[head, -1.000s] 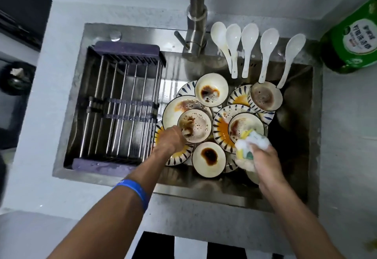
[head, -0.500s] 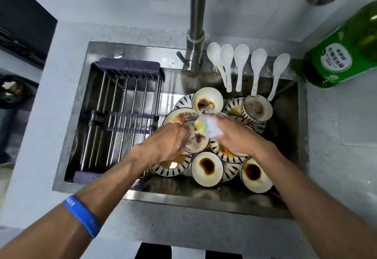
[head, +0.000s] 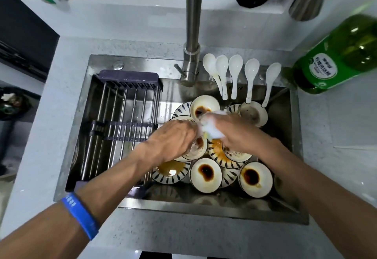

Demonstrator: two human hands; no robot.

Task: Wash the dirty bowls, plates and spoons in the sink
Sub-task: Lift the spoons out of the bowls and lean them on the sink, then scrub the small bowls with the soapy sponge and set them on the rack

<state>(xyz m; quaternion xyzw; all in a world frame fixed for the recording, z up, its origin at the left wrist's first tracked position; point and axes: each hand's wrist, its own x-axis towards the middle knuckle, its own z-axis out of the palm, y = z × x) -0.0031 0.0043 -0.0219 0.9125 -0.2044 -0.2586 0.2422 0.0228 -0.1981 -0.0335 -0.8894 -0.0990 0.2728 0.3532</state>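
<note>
While left hand [head: 173, 138] grips stained bowl [head: 196, 146] over sink [head: 224, 201] pile, fingers curled on rim, right hand [head: 234, 134] clutches soapy sponge [head: 210, 128] against it. Risk: slick bowl slips, chips stacked plates [head: 219, 154] beneath.

Left hand [head: 171, 139] and right hand [head: 232, 130] curled, meeting, forearms converging

Even overhead light, wide-angle bending, motion blur at edges.

Sponge [head: 211, 129] now beside left hand [head: 173, 138]
</note>
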